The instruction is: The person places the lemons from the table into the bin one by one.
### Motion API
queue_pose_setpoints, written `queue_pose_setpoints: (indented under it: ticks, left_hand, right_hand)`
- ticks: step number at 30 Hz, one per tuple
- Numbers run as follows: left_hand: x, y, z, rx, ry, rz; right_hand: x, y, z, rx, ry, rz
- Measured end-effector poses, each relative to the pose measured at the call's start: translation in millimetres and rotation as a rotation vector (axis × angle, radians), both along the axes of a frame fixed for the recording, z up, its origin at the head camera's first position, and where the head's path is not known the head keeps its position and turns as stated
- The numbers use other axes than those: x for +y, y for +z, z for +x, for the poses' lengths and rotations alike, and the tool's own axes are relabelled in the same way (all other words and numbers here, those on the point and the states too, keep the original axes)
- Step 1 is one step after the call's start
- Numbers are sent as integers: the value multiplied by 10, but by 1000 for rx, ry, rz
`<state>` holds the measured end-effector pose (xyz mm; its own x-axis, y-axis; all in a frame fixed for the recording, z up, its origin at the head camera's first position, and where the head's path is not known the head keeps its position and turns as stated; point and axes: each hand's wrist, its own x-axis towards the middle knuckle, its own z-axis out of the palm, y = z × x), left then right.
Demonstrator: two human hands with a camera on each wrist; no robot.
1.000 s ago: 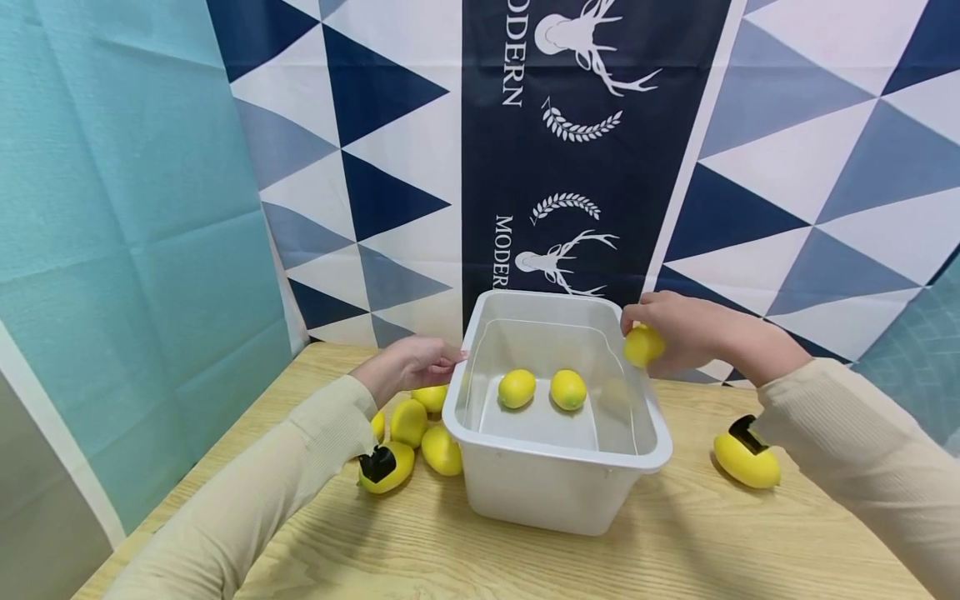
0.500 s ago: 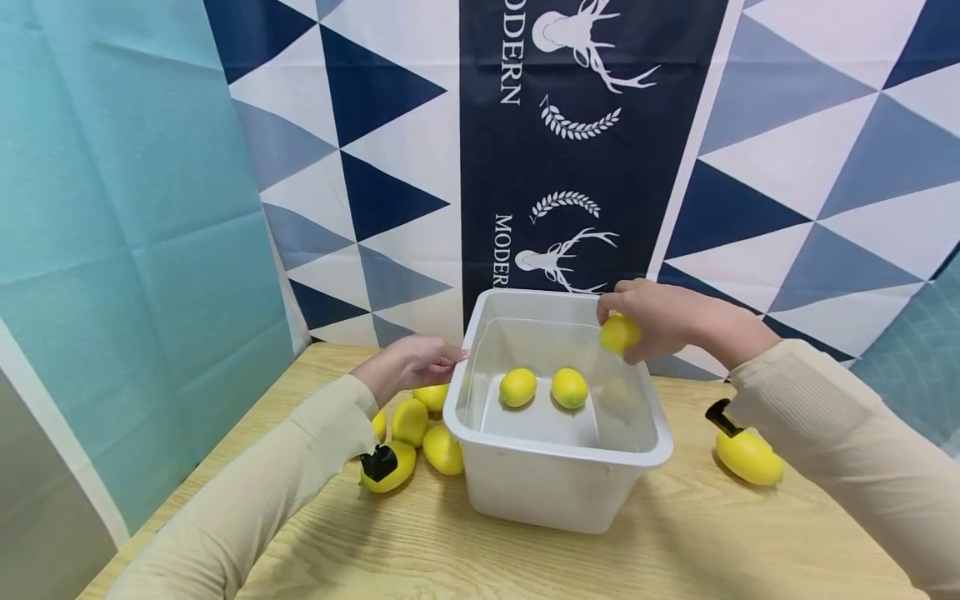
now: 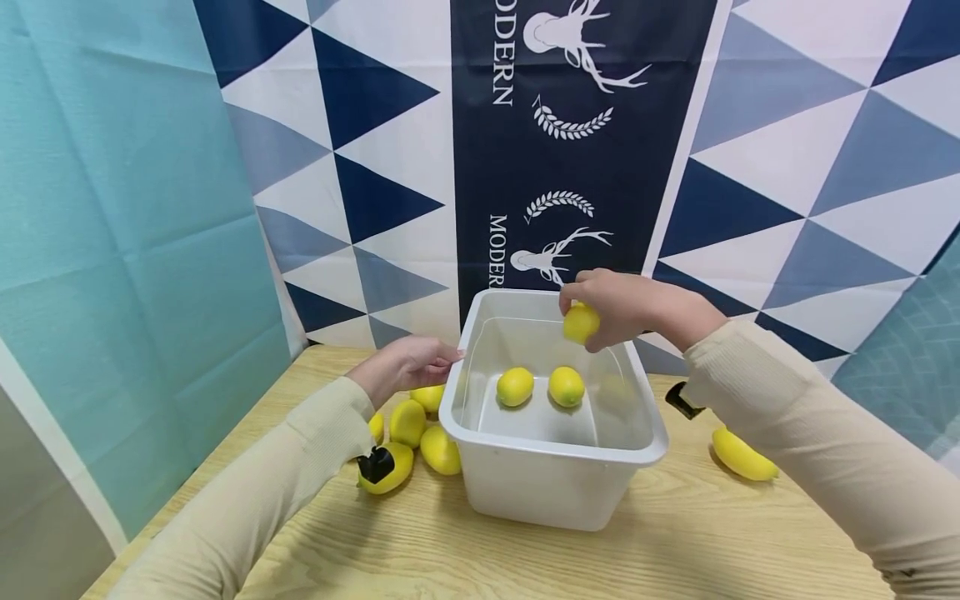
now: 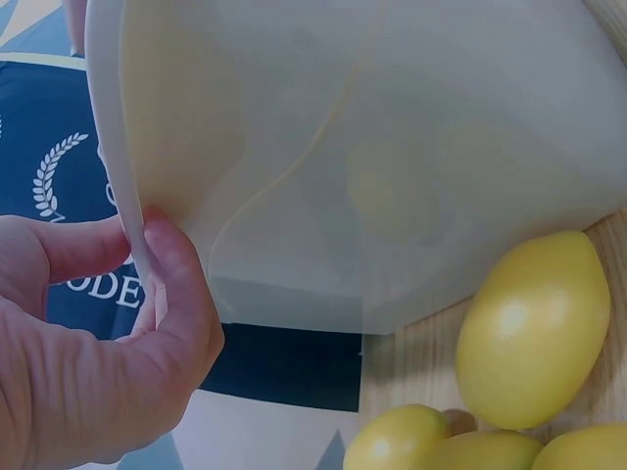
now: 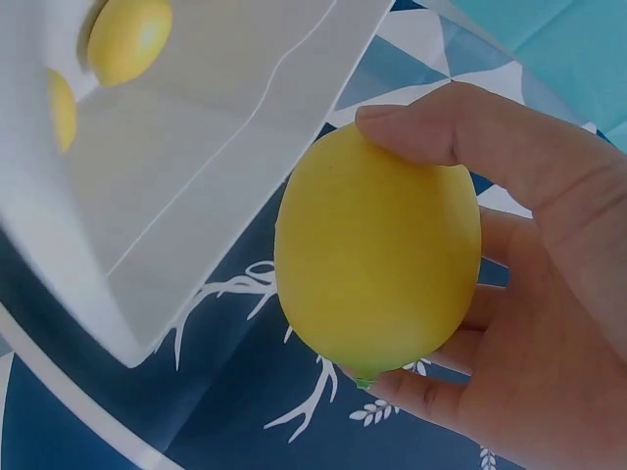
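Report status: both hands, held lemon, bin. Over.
Left hand pinching bin by rim. Right hand gripping lemon near far rim. Two lemons inside; nothing visibly in the way.

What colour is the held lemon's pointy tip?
The tip is green, seen best in the right wrist view.

A surface (image 3: 525,567) of pale yellowish wood grain fills the lower part of the head view, its lines running roughly across the frame. A white tub (image 3: 540,487) stands upright on it near the centre. Just beside the tub, left of centre, five yellow lemons (image 3: 408,423) lie close together, some partly hidden. Another lemon (image 3: 742,455) lies on its side, well apart, at the right of the frame.
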<state>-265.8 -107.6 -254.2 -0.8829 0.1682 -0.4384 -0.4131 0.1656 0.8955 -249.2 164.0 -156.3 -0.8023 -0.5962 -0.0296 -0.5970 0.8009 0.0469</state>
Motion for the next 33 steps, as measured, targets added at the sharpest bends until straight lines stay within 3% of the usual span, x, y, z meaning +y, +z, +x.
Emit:
queue_pose_setpoints:
  ticks: [9,17,23,33]
  left_hand:
    - [28,5,-15,15,-5,-5]
    - [27,-2,0,16,10,-25]
    - [24,3,-3,22,16,-20]
    - [8,-8,-8,8,30,6]
  right_hand:
    - [-185,-11,-198,-36,-27,5]
    - [-323,-99,-392,-70,-21,-22]
    - [-394,-177,-525,-99,-62,-54]
    - [-411,-227,-532,-57,-87,-108]
